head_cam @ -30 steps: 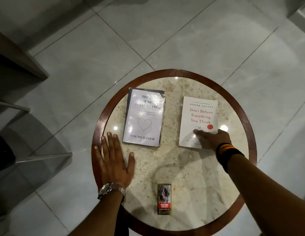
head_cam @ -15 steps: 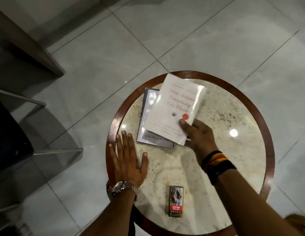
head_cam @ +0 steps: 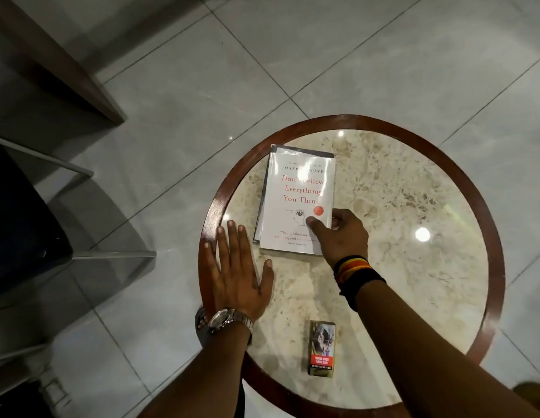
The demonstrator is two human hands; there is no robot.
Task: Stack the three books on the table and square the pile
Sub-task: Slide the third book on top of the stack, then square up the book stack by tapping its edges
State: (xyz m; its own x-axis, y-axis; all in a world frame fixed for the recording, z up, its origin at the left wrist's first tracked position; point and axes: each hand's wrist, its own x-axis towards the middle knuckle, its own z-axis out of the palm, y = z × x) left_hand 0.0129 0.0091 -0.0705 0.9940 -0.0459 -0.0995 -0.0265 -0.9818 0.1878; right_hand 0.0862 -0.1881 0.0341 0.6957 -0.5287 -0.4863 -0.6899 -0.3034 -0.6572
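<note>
A white book with red title lettering point(head_cam: 295, 203) lies flat on a second book point(head_cam: 301, 150), of which only a grey strip shows along the top and left sides. Both rest on the left part of the round marble table point(head_cam: 413, 267). My right hand point(head_cam: 342, 236) grips the white book's lower right corner, thumb on the cover and fingers at the right edge. My left hand point(head_cam: 235, 276) lies flat and spread on the table by the left rim, just left of the pile, holding nothing. Only two books show.
A small upright printed pack point(head_cam: 322, 348) stands near the table's front edge. The table has a raised brown wooden rim point(head_cam: 497, 267). A dark chair with metal legs point(head_cam: 21, 221) stands at left, and wooden furniture point(head_cam: 66, 70) at top left, on a tiled floor.
My right hand carried the white book from the right side of the table leftward and laid it on the heart-cover book. The left hand stayed flat on the table.
</note>
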